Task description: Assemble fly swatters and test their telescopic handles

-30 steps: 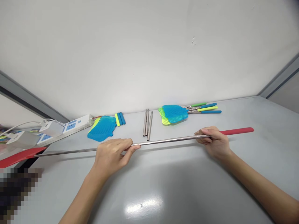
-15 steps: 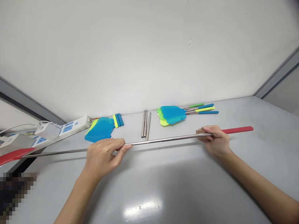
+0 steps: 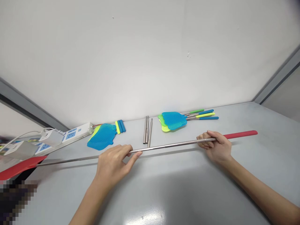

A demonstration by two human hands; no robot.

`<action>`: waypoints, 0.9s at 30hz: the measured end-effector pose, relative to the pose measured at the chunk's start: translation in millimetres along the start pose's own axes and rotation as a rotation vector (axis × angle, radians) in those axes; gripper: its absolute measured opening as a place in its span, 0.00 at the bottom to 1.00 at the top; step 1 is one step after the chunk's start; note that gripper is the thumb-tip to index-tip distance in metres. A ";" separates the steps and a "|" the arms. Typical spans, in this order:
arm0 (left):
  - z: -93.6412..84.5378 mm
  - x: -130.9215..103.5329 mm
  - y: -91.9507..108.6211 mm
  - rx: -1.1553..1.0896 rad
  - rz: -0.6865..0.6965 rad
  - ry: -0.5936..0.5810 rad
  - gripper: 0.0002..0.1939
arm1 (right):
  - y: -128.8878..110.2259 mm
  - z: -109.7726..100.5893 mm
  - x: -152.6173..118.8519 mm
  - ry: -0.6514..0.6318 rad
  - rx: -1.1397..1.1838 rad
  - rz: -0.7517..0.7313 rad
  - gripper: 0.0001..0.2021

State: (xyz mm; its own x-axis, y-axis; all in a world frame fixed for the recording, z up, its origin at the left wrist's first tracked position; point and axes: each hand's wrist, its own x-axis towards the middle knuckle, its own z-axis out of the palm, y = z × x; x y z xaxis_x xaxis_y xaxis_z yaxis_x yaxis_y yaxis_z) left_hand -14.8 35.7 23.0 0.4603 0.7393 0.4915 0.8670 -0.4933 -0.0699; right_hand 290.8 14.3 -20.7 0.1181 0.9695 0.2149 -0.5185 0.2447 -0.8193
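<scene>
A red fly swatter (image 3: 173, 145) with a long metal telescopic pole stretches across the view, raised a little above the table. Its red head (image 3: 23, 165) lies at the far left, partly cut off by the picture edge, and its red grip (image 3: 241, 135) points right. Fingers and thumb of my left hand (image 3: 114, 164) are closed on the middle of the pole. My right hand (image 3: 214, 145) is wrapped round the pole just beside the red grip. Behind the pole are several loose metal rods (image 3: 145, 129).
Blue and yellow swatter heads (image 3: 103, 136) lie at the back left, next to short coloured grips (image 3: 120, 126). Several assembled swatters (image 3: 174, 120) are stacked at the back right. A white power strip (image 3: 77, 132) with plugs and cables lines the left side. A wall (image 3: 150, 62) stands behind.
My left hand has moved right, closer to my right hand. The red head has shifted right too, and the pole looks slightly shorter. The whole view has shifted a little.
</scene>
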 end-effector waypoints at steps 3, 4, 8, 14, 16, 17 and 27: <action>-1.4 2.3 14.4 -0.039 0.066 0.031 0.14 | 4.1 8.2 -3.6 0.016 0.021 -0.001 0.21; -1.6 3.2 19.0 -0.044 0.094 0.040 0.14 | 4.8 11.3 -5.2 0.029 0.027 -0.014 0.21; -0.6 7.0 33.5 -0.059 0.133 0.078 0.15 | 3.3 21.1 -10.8 0.126 0.051 -0.099 0.21; 3.0 10.3 44.8 -0.107 0.238 0.109 0.10 | 3.1 26.9 -13.6 0.144 0.023 -0.034 0.21; 3.6 10.3 46.2 -0.109 0.259 0.089 0.09 | 5.1 28.0 -14.1 0.148 0.040 0.014 0.21; 3.8 10.3 46.5 -0.111 0.257 0.082 0.09 | 6.0 28.5 -14.3 0.157 0.056 0.027 0.21; 6.7 13.5 47.2 -0.082 0.230 0.103 0.13 | 3.7 29.3 -12.8 0.222 0.095 0.026 0.22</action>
State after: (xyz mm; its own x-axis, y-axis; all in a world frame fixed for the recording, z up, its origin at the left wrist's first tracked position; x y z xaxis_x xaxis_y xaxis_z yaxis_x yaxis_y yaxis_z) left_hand 33.7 25.4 20.5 0.6179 0.5551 0.5569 0.7217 -0.6814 -0.1216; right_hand 262.5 2.3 -10.9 0.2815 0.9574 0.0638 -0.6001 0.2275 -0.7669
